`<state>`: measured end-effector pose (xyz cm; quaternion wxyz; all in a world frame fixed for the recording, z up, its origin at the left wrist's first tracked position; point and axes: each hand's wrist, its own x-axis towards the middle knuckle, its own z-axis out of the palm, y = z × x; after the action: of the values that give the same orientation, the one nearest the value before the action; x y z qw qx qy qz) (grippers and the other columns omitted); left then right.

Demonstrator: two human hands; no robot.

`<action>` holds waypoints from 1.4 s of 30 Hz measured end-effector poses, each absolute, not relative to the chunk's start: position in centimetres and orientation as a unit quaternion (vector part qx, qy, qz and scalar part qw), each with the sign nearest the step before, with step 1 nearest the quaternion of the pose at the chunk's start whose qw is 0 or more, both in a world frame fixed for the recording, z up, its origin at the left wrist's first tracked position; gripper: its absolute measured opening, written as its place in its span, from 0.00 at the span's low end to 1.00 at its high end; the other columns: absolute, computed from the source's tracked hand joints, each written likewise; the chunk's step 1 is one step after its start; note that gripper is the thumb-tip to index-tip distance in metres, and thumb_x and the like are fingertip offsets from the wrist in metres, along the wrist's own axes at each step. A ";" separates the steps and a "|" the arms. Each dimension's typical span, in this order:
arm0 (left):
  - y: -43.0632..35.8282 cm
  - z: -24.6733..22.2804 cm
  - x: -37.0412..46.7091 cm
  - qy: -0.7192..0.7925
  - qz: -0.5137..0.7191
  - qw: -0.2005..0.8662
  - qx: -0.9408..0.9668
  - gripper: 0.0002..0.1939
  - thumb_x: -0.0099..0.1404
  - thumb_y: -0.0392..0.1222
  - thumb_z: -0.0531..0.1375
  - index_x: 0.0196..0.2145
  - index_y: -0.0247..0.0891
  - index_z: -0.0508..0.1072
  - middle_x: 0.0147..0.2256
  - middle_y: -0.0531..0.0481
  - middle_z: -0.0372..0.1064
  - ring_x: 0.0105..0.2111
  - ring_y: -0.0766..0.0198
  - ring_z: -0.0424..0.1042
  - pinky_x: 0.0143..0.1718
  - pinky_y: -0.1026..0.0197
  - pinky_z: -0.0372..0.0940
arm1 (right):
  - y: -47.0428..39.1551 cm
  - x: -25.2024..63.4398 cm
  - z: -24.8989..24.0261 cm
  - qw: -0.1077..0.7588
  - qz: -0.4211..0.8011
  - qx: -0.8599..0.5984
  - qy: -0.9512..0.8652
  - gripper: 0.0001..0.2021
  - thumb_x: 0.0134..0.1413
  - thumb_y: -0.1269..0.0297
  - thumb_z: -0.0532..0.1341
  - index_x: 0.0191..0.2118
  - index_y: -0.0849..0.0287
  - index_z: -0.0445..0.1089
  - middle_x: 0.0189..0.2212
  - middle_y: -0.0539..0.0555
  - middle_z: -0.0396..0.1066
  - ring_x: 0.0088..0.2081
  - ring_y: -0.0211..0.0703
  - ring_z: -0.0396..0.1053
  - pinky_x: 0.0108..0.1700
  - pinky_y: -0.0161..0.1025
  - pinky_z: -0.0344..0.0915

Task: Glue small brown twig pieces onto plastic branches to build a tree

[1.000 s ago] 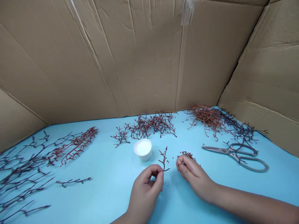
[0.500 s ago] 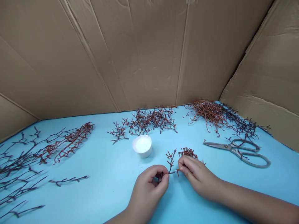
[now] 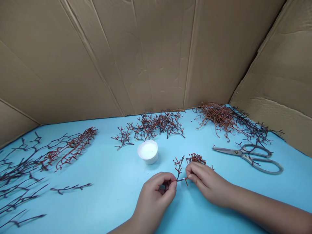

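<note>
At the front middle, my left hand point(image 3: 158, 195) pinches the lower end of a dark forked twig point(image 3: 179, 170) that carries short reddish-brown bits. A dab of white shows near the tip of its side branch. My right hand point(image 3: 207, 183) is closed in a pinch on a small reddish-brown twig piece point(image 3: 187, 179), which meets that white tip. Just behind the right hand lies a small heap of reddish cut bits point(image 3: 197, 158), partly hidden by it. A white cup point(image 3: 148, 152) filled with white stuff stands behind my left hand.
Scissors point(image 3: 246, 155) lie at right, blades pointing left. Behind them are reddish stems point(image 3: 216, 117) and dark twigs point(image 3: 253, 130). Branched twigs point(image 3: 156, 125) lie at the back middle. More dark twigs point(image 3: 21, 169) spread over the left, with a single twig point(image 3: 70, 188). Cardboard walls point(image 3: 151, 58) stand behind the blue table point(image 3: 109, 208).
The small twig piece in my right hand has come slightly closer to the white-tipped branch. My left hand keeps its place and its grip; the view shifts very slightly.
</note>
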<state>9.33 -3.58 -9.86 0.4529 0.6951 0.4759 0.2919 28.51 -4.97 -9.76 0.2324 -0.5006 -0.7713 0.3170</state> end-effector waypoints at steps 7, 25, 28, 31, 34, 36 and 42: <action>-3.4 -10.0 9.5 0.466 0.288 0.444 0.709 0.06 0.56 0.38 0.54 0.26 0.39 0.70 0.24 0.52 0.65 0.24 0.66 0.64 0.25 0.67 0.59 | -4.8 28.8 -9.5 0.215 0.314 -0.493 -0.783 0.06 0.57 0.73 0.47 0.31 0.57 0.56 0.29 0.50 0.61 0.32 0.39 0.59 0.35 0.36 0.58; -3.5 -9.7 9.5 0.412 0.236 0.419 0.774 0.08 0.57 0.35 0.53 0.26 0.39 0.72 0.23 0.51 0.65 0.23 0.66 0.63 0.26 0.65 0.58 | -5.1 29.2 -7.8 0.094 0.272 -0.480 -0.828 0.07 0.56 0.72 0.48 0.31 0.59 0.61 0.29 0.52 0.63 0.30 0.40 0.61 0.32 0.35 0.59; -3.5 -9.8 9.5 0.409 0.238 0.420 0.775 0.08 0.57 0.35 0.53 0.26 0.39 0.72 0.23 0.51 0.65 0.23 0.65 0.63 0.25 0.65 0.57 | -5.1 29.1 -7.7 0.096 0.274 -0.480 -0.828 0.07 0.56 0.72 0.48 0.31 0.59 0.61 0.29 0.53 0.64 0.30 0.40 0.61 0.32 0.35 0.59; -3.5 -9.8 9.5 0.406 0.238 0.417 0.778 0.08 0.57 0.35 0.54 0.25 0.39 0.72 0.22 0.51 0.64 0.23 0.65 0.63 0.25 0.66 0.57 | -5.2 29.1 -7.6 0.093 0.265 -0.483 -0.829 0.07 0.56 0.71 0.48 0.31 0.59 0.62 0.29 0.53 0.64 0.30 0.40 0.61 0.32 0.35 0.59; -3.5 -9.8 9.5 0.404 0.239 0.416 0.779 0.08 0.57 0.35 0.54 0.25 0.38 0.72 0.22 0.51 0.65 0.23 0.66 0.63 0.25 0.66 0.57 | -5.4 29.0 -7.5 0.088 0.259 -0.492 -0.827 0.07 0.57 0.70 0.48 0.31 0.58 0.61 0.28 0.52 0.64 0.30 0.40 0.62 0.32 0.35 0.58; -3.6 -9.7 9.5 0.403 0.240 0.415 0.779 0.08 0.57 0.34 0.53 0.25 0.38 0.72 0.22 0.51 0.65 0.23 0.66 0.63 0.25 0.66 0.57 | -5.5 29.0 -7.4 0.088 0.258 -0.497 -0.824 0.07 0.57 0.69 0.48 0.31 0.58 0.61 0.28 0.52 0.65 0.30 0.40 0.62 0.32 0.35 0.58; -3.5 -9.7 9.5 0.401 0.236 0.416 0.781 0.08 0.57 0.35 0.53 0.26 0.38 0.72 0.23 0.50 0.65 0.24 0.66 0.64 0.25 0.66 0.57 | -5.6 28.7 -7.4 0.103 0.289 -0.510 -0.803 0.08 0.56 0.70 0.48 0.30 0.58 0.62 0.28 0.51 0.66 0.30 0.39 0.63 0.32 0.35 0.58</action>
<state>9.45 -3.53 -9.69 0.4160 0.7810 0.4014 0.2362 28.72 -5.63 -7.42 0.1028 -0.5104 -0.8033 0.2890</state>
